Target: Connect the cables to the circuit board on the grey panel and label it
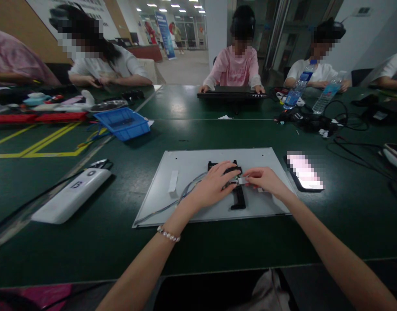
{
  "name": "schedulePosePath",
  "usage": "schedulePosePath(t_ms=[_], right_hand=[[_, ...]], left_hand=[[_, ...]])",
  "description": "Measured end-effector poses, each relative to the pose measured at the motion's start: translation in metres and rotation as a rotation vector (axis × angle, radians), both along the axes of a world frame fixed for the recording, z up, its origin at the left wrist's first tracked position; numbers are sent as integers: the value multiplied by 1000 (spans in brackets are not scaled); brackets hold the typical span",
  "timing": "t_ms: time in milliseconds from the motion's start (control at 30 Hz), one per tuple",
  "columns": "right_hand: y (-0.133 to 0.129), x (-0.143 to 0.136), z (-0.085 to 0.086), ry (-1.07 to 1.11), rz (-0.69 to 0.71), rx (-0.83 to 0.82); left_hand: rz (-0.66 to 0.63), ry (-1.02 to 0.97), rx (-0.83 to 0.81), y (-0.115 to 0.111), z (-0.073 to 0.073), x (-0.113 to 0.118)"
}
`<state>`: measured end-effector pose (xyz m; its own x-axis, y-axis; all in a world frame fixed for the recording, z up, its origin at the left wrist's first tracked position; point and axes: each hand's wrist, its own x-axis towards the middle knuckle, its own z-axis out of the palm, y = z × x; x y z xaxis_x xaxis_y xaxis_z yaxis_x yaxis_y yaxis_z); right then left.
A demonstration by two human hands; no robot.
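Observation:
A flat light-grey panel (pixel 159 203), looking like the back of a screen, lies on the green table with a black bracket (pixel 239 201) at its middle. My left hand (pixel 214 183) rests over the bracket, fingers stretched out, partly covering a small circuit board. From the right, my right hand (pixel 265 180) pinches a small whitish flat piece (pixel 242 180) at the board's edge; its exact kind is too small to tell. Thin grey-blue cables (pixel 185 192) run from under my left hand to the panel's lower left corner. A white strip (pixel 173 181) lies on the panel's left part.
A white power bank (pixel 71 194) with a cable lies left of the panel, a phone (pixel 303 170) right of it. Farther off are a blue bin (pixel 123 123), water bottles (pixel 298 88) and black cables (pixel 315 121). Across the table a person (pixel 235 67) holds a dark panel (pixel 230 95).

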<state>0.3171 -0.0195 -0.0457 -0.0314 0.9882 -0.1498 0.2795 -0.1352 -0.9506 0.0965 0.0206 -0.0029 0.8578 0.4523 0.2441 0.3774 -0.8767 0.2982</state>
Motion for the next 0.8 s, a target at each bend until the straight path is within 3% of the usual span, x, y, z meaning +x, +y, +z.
schedulePosePath(t_ms=[367,667,800], right_hand=[[-6,-5,7,-128,28,96],[-8,-6,13,-480,56,341],[-10,-6,16,-518,54,365]], left_hand=[[-50,88,83,-7,-4,9],[-47,91,73,-8,-5,9],[-65,91,66,-6,-5,8]])
